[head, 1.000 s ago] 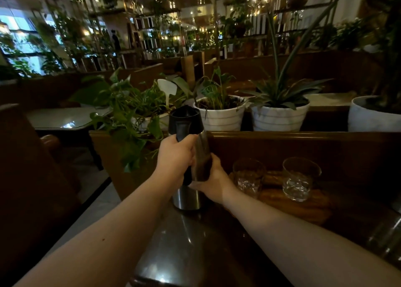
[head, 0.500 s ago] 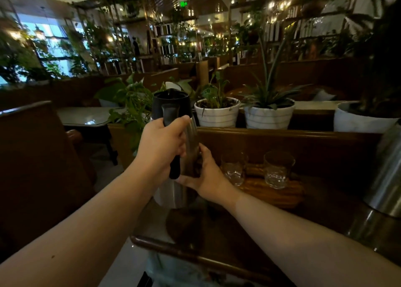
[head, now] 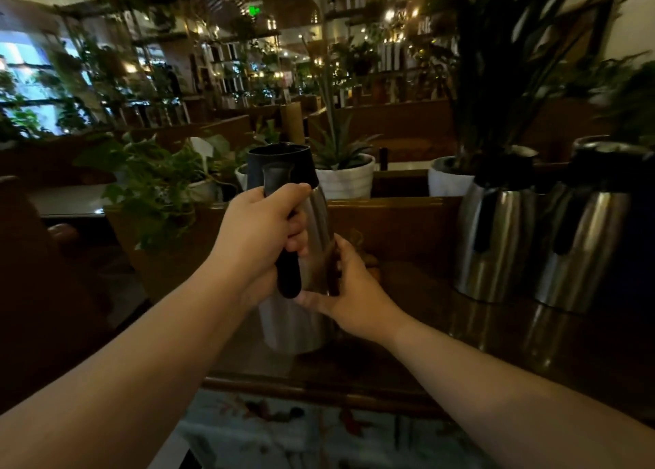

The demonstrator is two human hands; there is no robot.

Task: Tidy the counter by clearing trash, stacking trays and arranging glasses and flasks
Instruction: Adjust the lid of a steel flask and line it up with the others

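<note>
Flask (head: 301, 256), steel-bodied with a black lid and black handle, was held by both hands over the near-left part of the counter (head: 407, 327). Whether its base rested on the surface or sat slightly above it could not be told in the dim light. The left hand (head: 258, 241) was clenched around the black handle. The right hand (head: 349, 291) was pressed flat against the lower right side of the body, fingers spread, steadying it.

2 further flasks stood on the counter to the right: the nearer flask (head: 496, 234) and the far flask (head: 588, 241), side by side and close together against the wooden back rail (head: 390, 206). The held flask was well apart from them.

Progress, as a judgement:
1. The 2 right-hand flasks appeared already grouped.
2. The held flask was not yet set beside them; that step was in hand.
3. No glasses, trays or trash were visible in this view, so the status of those steps could not be determined.

White potted plants (head: 345, 178) stood behind the rail and were not part of the work.
</note>
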